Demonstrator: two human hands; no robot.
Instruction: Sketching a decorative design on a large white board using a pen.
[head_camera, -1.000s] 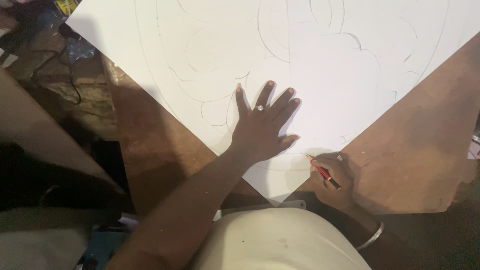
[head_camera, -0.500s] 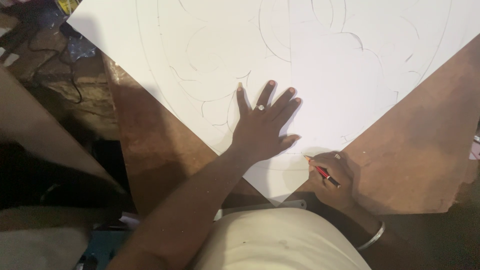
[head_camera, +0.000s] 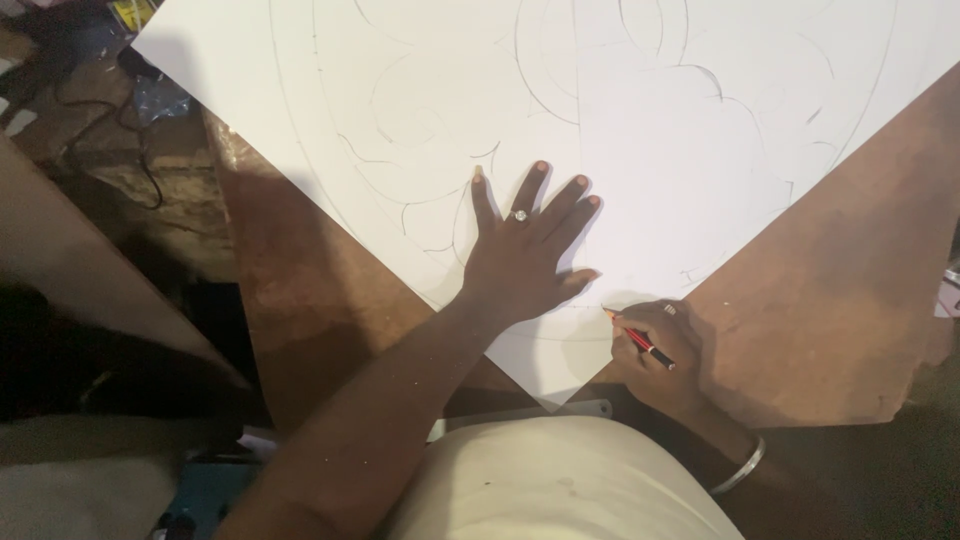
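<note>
Sheet (head_camera: 640, 180) mostly outlined with curves. Left hand (head_camera: 525, 255) splayed flat on it; right hand (head_camera: 660, 345) at 5 o'clock clamps red pencil (head_camera: 640, 340), lower corner unfinished.

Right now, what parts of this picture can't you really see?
All in the head view:
- The big white sheet: its top and right are cut off by the frame, so the whole drawing isn't visible.
- Lines under the left hand: covered by the palm.
- The red pencil: its back end is hidden in the right hand.
- The clutter at top left: too dark to identify.
</note>
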